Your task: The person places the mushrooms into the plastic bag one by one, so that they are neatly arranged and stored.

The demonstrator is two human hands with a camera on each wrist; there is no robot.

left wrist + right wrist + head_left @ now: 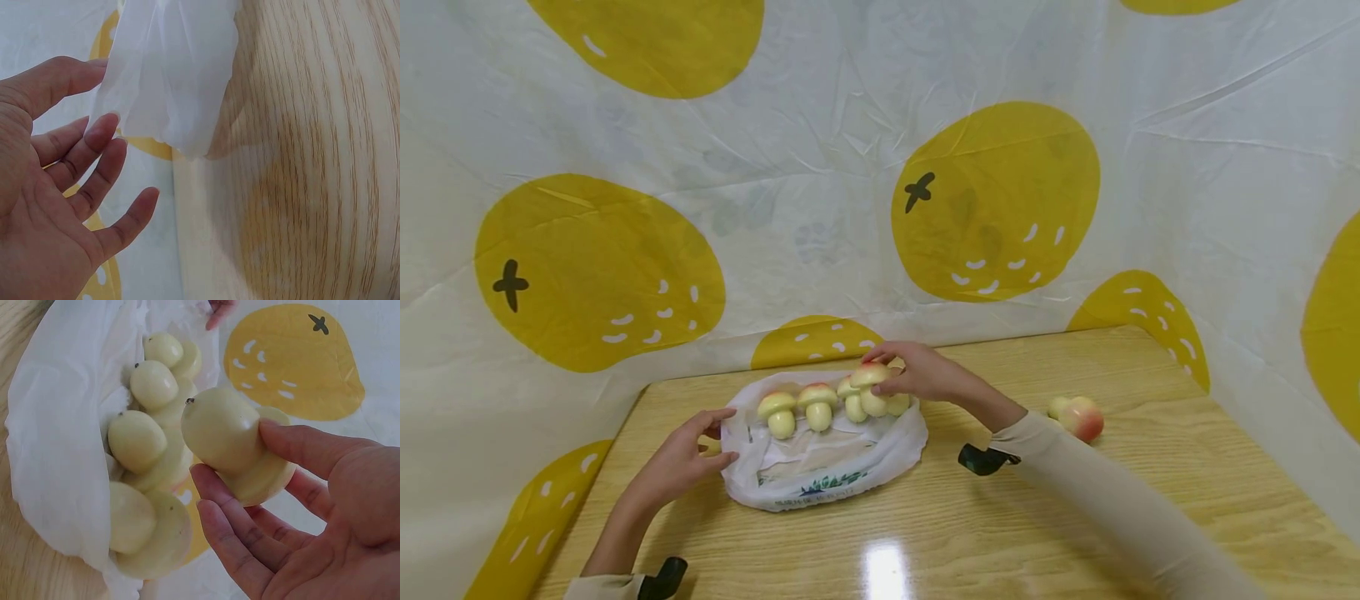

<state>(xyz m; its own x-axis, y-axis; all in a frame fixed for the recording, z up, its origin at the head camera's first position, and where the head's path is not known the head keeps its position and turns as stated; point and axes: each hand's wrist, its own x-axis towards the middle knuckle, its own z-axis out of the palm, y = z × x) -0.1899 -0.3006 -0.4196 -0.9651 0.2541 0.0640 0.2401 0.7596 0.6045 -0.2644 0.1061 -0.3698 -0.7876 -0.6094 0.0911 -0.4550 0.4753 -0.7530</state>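
Note:
My right hand (913,372) pinches a toy mushroom (222,431) between thumb and fingers, over the right side of a white plastic bag (820,492). The mushroom has a glossy cream stem and, in the head view, a reddish blush on its cap. Several similar mushrooms (817,407) lie in a row in the bag's open mouth. At the bag's left rim, my left hand (681,458) touches the thin plastic with loosely bent, spread fingers. The left wrist view shows its fingertips (103,128) at the bag's edge, thumb and fingers apart.
Another red-blushed mushroom (1081,418) lies on the wooden table (985,533), near the right sleeve. A white sheet (820,225) printed with big yellow fruits hangs behind the table and along its sides. Dark straps sit around both wrists. Green print marks the bag's front.

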